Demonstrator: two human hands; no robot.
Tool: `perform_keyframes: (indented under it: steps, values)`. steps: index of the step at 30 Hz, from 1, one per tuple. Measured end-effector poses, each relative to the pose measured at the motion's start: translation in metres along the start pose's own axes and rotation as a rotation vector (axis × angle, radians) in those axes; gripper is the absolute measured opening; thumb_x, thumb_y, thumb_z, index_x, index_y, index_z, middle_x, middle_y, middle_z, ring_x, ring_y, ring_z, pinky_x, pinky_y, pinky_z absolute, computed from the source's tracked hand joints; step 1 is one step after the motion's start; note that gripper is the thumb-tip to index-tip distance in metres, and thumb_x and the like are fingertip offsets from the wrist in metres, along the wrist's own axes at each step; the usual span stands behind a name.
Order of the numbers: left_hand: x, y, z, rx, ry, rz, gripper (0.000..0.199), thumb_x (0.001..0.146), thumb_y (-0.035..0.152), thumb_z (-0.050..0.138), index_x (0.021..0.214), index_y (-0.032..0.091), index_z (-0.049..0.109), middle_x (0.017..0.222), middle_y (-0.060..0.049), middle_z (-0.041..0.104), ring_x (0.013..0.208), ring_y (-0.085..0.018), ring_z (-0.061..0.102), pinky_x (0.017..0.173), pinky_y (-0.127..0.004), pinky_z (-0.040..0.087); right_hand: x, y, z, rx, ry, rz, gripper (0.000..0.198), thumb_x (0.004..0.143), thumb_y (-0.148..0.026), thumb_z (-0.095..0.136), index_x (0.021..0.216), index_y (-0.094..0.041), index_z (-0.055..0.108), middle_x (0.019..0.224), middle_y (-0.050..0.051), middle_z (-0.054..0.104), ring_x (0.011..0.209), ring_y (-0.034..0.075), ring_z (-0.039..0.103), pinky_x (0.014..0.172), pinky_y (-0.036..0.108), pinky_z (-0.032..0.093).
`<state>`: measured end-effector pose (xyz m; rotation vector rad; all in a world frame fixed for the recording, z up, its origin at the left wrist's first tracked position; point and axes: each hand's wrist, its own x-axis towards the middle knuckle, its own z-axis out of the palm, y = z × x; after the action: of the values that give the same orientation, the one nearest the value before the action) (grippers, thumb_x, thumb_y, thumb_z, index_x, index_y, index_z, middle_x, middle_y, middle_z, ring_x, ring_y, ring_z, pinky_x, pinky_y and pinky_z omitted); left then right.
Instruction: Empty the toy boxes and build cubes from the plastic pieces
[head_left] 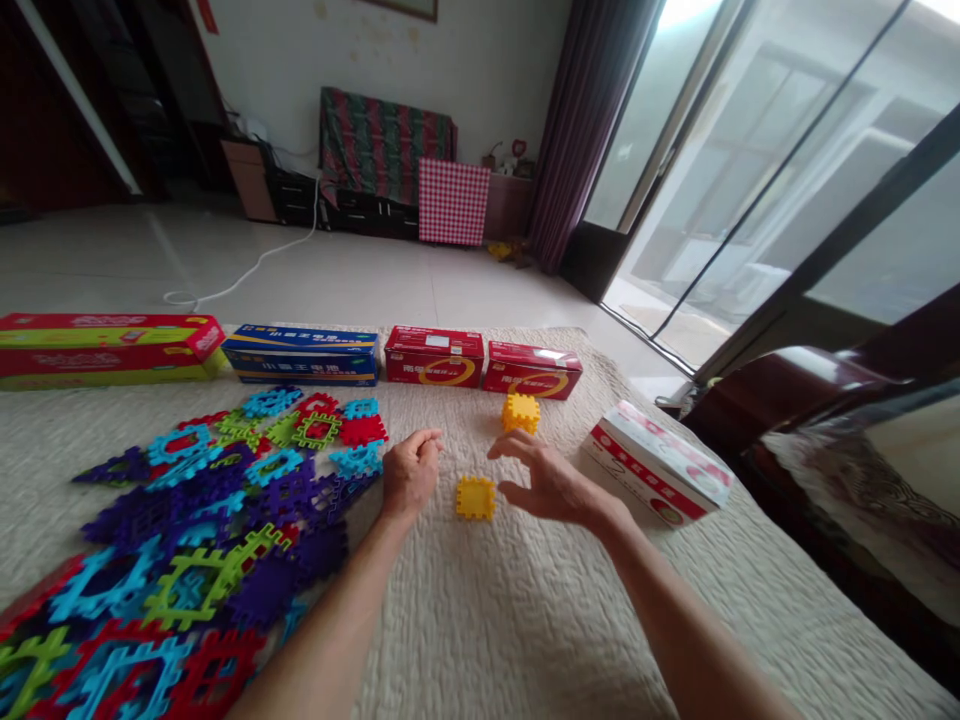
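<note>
A yellow building-block piece [475,497], square with toothed edges, lies on the quilted cover between my two hands. My left hand [409,472] is just left of it, fingers curled in and thumb pressed against them. Whatever it may hold is hidden. To the right, my right hand [546,478] is open above the cover, thumb and fingers apart, with nothing visible between them. Just beyond its fingers sits a yellow block cube [520,413] built from toothed pieces. A heap of loose interlocking pieces [277,490] in purple, blue, green and red spreads left of my left hand.
Along the far edge stand a long red and green box [112,350], a blue box [301,355] and two red boxes, one [433,358] left of the other [532,370]. A white and red box [656,465] lies at the right. Glass doors [750,180] are beyond.
</note>
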<state>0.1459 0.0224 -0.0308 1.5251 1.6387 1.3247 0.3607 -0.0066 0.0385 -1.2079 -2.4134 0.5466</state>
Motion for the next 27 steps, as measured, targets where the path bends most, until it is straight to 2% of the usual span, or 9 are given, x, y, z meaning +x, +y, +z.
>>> perform_keyframes:
  steps: [5,9,11,13,16,18,21,24,27]
  values:
    - [0.0,-0.001,0.0,-0.009,-0.007,-0.002,0.031,0.08,0.022,0.045,0.092,0.017,0.073,0.08,-0.004,0.075,0.07,-0.016,0.068,0.07,-0.025,0.051,-0.009,-0.016,0.03,-0.003,-0.087,-0.025,0.045,0.071,-0.02,0.067,0.115,-0.021,0.057,0.121,0.008,0.057,0.11,0.02,0.055,0.098,0.038,0.045]
    - [0.0,0.0,0.0,-0.003,-0.003,-0.006,0.031,0.08,0.021,0.045,0.092,0.017,0.073,0.079,-0.004,0.075,0.07,-0.016,0.068,0.071,-0.026,0.051,-0.01,-0.02,0.03,-0.032,-0.08,-0.061,0.028,0.08,-0.018,0.059,0.108,-0.022,0.06,0.117,0.007,0.06,0.111,0.019,0.054,0.1,0.037,0.043]
    - [0.0,0.0,0.0,-0.001,0.001,-0.006,0.031,0.08,0.021,0.045,0.092,0.017,0.073,0.078,-0.004,0.075,0.07,-0.016,0.068,0.07,-0.026,0.051,-0.01,-0.02,0.024,0.016,-0.069,-0.056,0.02,0.089,-0.02,0.05,0.106,-0.021,0.06,0.111,0.007,0.062,0.103,0.017,0.057,0.093,0.034,0.046]
    - [0.0,0.0,0.0,-0.004,0.003,-0.006,0.031,0.08,0.021,0.046,0.092,0.017,0.073,0.078,-0.004,0.075,0.07,-0.016,0.068,0.07,-0.026,0.051,-0.011,-0.019,0.019,0.05,-0.052,0.007,0.021,0.096,-0.023,0.039,0.101,-0.019,0.059,0.097,0.006,0.064,0.086,0.014,0.06,0.079,0.03,0.048]
    - [0.0,0.0,0.001,-0.011,-0.001,-0.009,0.03,0.079,0.022,0.046,0.092,0.017,0.073,0.078,-0.004,0.075,0.07,-0.016,0.068,0.071,-0.026,0.052,-0.012,-0.015,0.016,0.04,-0.028,0.123,0.03,0.099,-0.026,0.03,0.091,-0.018,0.058,0.076,0.001,0.061,0.064,0.011,0.054,0.063,0.025,0.043]
    - [0.0,-0.001,0.001,-0.018,-0.002,-0.015,0.03,0.079,0.022,0.046,0.091,0.017,0.073,0.078,-0.004,0.075,0.069,-0.016,0.068,0.07,-0.025,0.052,-0.012,-0.011,0.018,0.006,-0.015,0.167,0.03,0.099,-0.026,0.03,0.09,-0.018,0.058,0.073,0.0,0.059,0.063,0.011,0.054,0.062,0.025,0.042]
    - [0.0,-0.001,0.001,-0.023,-0.004,-0.017,0.031,0.079,0.023,0.046,0.091,0.017,0.073,0.078,-0.004,0.075,0.069,-0.016,0.068,0.069,-0.025,0.051,-0.013,-0.005,0.02,-0.076,0.044,0.198,0.023,0.095,-0.025,0.038,0.106,-0.017,0.058,0.091,0.006,0.063,0.079,0.015,0.059,0.074,0.031,0.046]
    - [0.001,0.0,0.0,-0.015,-0.007,-0.015,0.031,0.078,0.025,0.047,0.091,0.016,0.073,0.078,-0.005,0.075,0.07,-0.017,0.068,0.069,-0.026,0.051,-0.015,-0.002,0.02,-0.095,0.074,0.174,0.038,0.088,-0.03,0.055,0.123,-0.018,0.051,0.117,0.013,0.057,0.101,0.02,0.058,0.089,0.038,0.046]
    - [0.001,0.0,0.0,-0.009,-0.011,-0.017,0.031,0.078,0.025,0.047,0.092,0.016,0.073,0.079,-0.005,0.076,0.071,-0.018,0.068,0.069,-0.027,0.05,-0.015,-0.005,0.02,-0.107,0.002,0.165,0.044,0.079,-0.029,0.066,0.119,-0.019,0.054,0.117,0.011,0.057,0.103,0.021,0.057,0.092,0.039,0.046]
